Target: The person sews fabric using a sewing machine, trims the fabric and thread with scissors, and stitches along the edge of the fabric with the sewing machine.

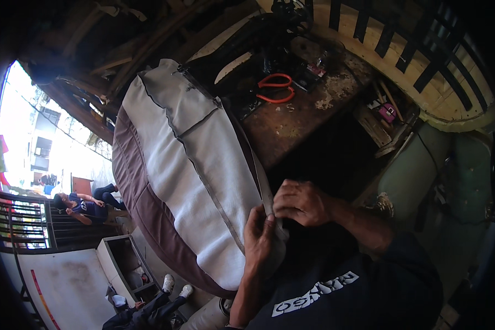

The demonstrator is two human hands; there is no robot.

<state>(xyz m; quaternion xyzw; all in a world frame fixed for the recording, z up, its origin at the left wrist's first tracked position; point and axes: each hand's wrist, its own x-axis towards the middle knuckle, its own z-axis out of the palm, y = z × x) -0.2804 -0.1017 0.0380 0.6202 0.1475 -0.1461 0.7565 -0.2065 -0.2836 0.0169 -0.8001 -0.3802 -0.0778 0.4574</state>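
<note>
A large stitched fabric cover (203, 165) lies across my lap and up onto the worktable, its pale grey backing facing up. Dark seams run along it, and maroon cloth (159, 220) shows on its left side. At the near right end, my left hand (258, 236) pinches the cover's edge between thumb and fingers. Close against it, my right hand (300, 203) has its fingers curled closed on the same narrow edge strip (263, 184). The fingertips hide the exact spot they grip.
A worn brown worktable (280, 132) holds orange-handled scissors (276, 99) and a dark machine, probably for sewing (275, 27). An open drawer (377, 129) with a pink item sits at right. Two other people, one seated (88, 209), one with legs stretched out (148, 313), are at left.
</note>
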